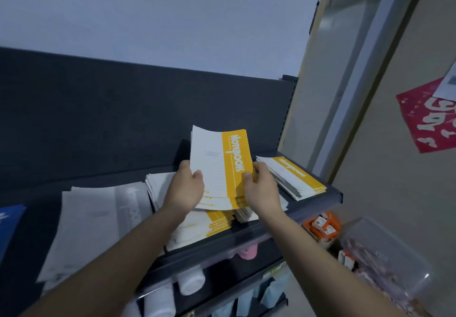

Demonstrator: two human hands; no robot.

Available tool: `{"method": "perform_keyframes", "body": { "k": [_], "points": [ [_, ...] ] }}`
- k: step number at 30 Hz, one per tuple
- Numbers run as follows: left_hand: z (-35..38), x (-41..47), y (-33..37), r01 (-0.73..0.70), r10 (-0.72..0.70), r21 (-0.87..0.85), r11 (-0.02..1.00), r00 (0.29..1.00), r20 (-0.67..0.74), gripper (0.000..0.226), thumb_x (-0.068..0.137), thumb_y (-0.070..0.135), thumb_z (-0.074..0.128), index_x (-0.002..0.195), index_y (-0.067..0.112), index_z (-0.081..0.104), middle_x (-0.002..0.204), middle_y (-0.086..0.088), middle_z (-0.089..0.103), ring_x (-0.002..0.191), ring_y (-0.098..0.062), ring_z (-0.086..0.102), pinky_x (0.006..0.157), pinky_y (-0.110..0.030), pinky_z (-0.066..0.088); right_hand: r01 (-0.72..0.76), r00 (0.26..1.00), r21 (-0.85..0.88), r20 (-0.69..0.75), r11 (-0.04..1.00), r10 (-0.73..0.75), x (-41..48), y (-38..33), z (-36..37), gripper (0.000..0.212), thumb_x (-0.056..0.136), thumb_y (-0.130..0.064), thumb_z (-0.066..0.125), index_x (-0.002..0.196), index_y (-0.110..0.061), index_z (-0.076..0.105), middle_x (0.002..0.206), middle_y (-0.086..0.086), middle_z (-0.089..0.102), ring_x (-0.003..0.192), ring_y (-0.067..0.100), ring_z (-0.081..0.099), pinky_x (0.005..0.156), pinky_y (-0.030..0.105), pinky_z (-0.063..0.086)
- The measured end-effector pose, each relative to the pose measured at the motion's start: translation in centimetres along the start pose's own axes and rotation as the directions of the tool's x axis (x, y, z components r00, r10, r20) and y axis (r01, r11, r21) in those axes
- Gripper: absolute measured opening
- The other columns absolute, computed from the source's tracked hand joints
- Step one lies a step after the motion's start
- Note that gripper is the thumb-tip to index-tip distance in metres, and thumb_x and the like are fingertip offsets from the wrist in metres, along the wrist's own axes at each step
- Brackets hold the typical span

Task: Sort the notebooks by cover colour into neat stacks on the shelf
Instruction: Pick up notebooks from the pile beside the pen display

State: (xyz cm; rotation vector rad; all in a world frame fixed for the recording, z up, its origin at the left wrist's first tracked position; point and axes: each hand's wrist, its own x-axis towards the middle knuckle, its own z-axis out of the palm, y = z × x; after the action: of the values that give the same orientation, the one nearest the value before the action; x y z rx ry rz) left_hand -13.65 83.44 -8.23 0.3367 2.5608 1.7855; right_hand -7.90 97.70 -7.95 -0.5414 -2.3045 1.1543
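Observation:
A bundle of yellow-and-white notebooks (222,166) is tilted up off the dark shelf (259,233). My left hand (185,188) grips its left edge and my right hand (261,188) grips its right, yellow edge. More yellow notebooks (217,223) lie flat under the bundle. A separate yellow stack (296,176) lies at the shelf's right end. Grey-and-white notebooks (98,218) are spread on the left, with another white pile (158,186) behind my left hand. A blue notebook (9,223) shows at the far left edge.
The shelf's dark back panel (123,119) rises behind the stacks. Below the shelf are white rolls (190,282) and a pink item (249,252). To the right stand orange boxes (320,225), a clear plastic bin (385,262) and a red poster (429,117) on the wall.

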Motion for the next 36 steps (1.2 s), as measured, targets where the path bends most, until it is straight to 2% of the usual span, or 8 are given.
{"method": "perform_keyframes", "body": {
  "k": [6,9,12,22,25,28,31,36],
  "points": [
    [5.5,2.8,1.3,0.005,-0.008,0.085,0.996,0.999,0.033,0.026,0.1,0.022,0.034,0.119,0.017,0.051,0.114,0.0,0.06,0.099,-0.022,0.058,0.089,-0.041,0.05,-0.029,1.0,-0.026,-0.006,0.999,0.029,5.1,4.2,-2.8,0.031,0.101,-0.023,0.042,0.131,-0.017,0.047,0.115,0.001,0.06,0.094,0.015,0.05,0.084,0.036,0.046],
    [8.4,5.0,1.6,-0.024,0.013,0.121,0.992,0.996,0.084,0.029,0.099,0.018,0.033,0.119,0.017,0.054,0.116,-0.002,0.062,0.093,-0.022,0.059,0.075,-0.033,0.048,-0.054,0.999,-0.035,-0.008,0.998,0.054,8.3,6.4,-3.8,0.031,0.101,-0.023,0.042,0.13,-0.017,0.047,0.115,0.002,0.061,0.096,0.021,0.055,0.084,0.039,0.049],
    [11.1,7.1,2.0,-0.034,0.016,0.138,0.99,0.991,0.132,0.032,0.097,0.017,0.034,0.121,0.017,0.056,0.12,-0.002,0.063,0.099,-0.025,0.06,0.08,-0.033,0.049,-0.058,0.998,-0.075,-0.02,0.995,0.057,11.2,8.4,-4.8,0.034,0.1,-0.022,0.042,0.133,-0.017,0.048,0.12,0.005,0.061,0.095,0.021,0.054,0.077,0.032,0.042],
    [20.1,10.3,4.3,-0.019,-0.047,0.279,0.96,0.973,0.227,0.031,0.098,0.02,0.038,0.121,0.005,0.053,0.126,-0.01,0.06,0.111,-0.028,0.058,0.094,-0.037,0.049,-0.105,0.993,-0.2,0.038,0.974,0.114,18.5,15.3,-9.2,0.038,0.093,-0.044,0.054,0.118,-0.017,0.06,0.099,0.0,0.065,0.086,0.019,0.06,0.073,0.033,0.047],
    [22.4,10.1,4.8,0.003,-0.09,0.348,0.937,0.968,0.232,0.033,0.099,0.018,0.04,0.123,-0.001,0.049,0.124,-0.017,0.058,0.113,-0.031,0.057,0.088,-0.032,0.046,-0.088,0.99,-0.279,0.084,0.956,0.115,20.0,16.9,-10.5,0.039,0.09,-0.047,0.055,0.116,-0.018,0.062,0.1,0.001,0.068,0.089,0.021,0.063,0.078,0.035,0.05],
    [24.3,9.6,5.2,0.022,-0.129,0.407,0.913,0.963,0.237,0.021,0.098,0.02,0.041,0.111,0.005,0.049,0.112,-0.015,0.06,0.089,-0.022,0.055,0.067,-0.027,0.041,-0.047,0.984,-0.392,0.14,0.919,0.11,21.0,18.0,-11.6,0.043,0.091,-0.05,0.053,0.12,-0.02,0.06,0.11,0.002,0.068,0.098,0.023,0.063,0.082,0.035,0.05],
    [25.8,9.2,4.9,0.038,-0.161,0.453,0.891,0.958,0.236,0.019,0.099,0.022,0.04,0.083,0.012,0.043,0.074,0.002,0.044,0.06,-0.009,0.038,0.053,-0.019,0.031,0.03,0.979,-0.515,0.189,0.857,0.079,21.5,19.1,-12.5,0.038,0.091,-0.05,0.05,0.115,-0.023,0.061,0.111,0.002,0.067,0.102,0.024,0.062,0.076,0.032,0.046],
    [27.1,8.0,5.0,0.009,-0.139,0.497,0.868,0.965,0.224,0.026,0.099,0.026,0.041,0.074,0.022,0.036,0.074,0.007,0.041,0.075,-0.012,0.05,0.065,-0.026,0.043,0.128,0.961,-0.6,0.273,0.79,0.052,21.9,20.6,-12.9,0.043,0.088,-0.051,0.049,0.115,-0.02,0.061,0.12,0.005,0.061,0.105,0.024,0.06,0.082,0.033,0.047]
  ]
}}
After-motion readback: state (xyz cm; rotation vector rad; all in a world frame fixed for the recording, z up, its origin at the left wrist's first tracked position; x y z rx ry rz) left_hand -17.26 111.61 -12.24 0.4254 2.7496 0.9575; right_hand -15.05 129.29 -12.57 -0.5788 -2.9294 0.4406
